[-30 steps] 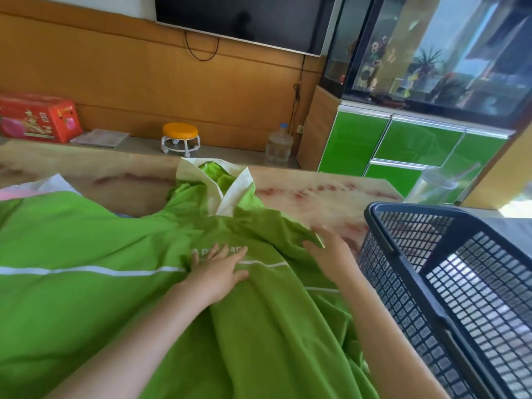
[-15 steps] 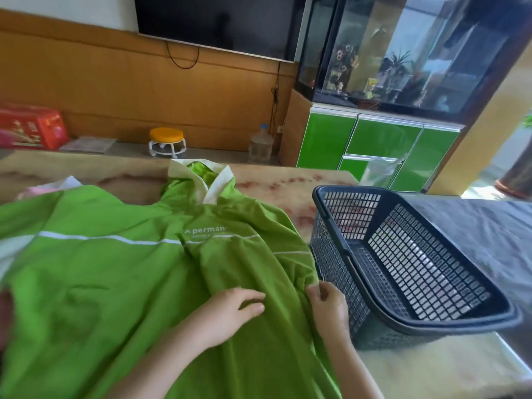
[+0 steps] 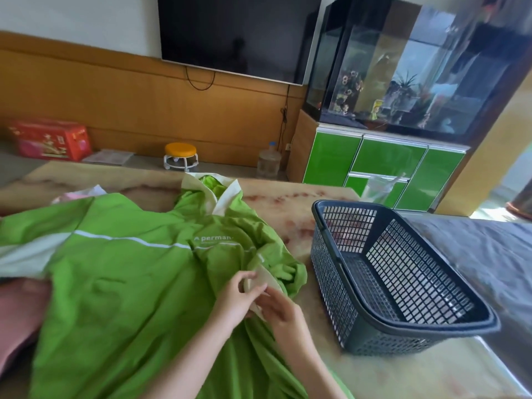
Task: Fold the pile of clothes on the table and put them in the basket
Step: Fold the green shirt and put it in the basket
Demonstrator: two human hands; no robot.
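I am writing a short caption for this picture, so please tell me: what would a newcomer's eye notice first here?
The bright green shirt spread across the left of the table dominates the view. At its right edge, the left hand and the right hand pinch its cream cuff. To the right stands an empty dark mesh basket.

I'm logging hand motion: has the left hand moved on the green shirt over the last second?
Yes. The left hand left the shirt's printed logo, sliding away from the collar to pinch the pale cuff.
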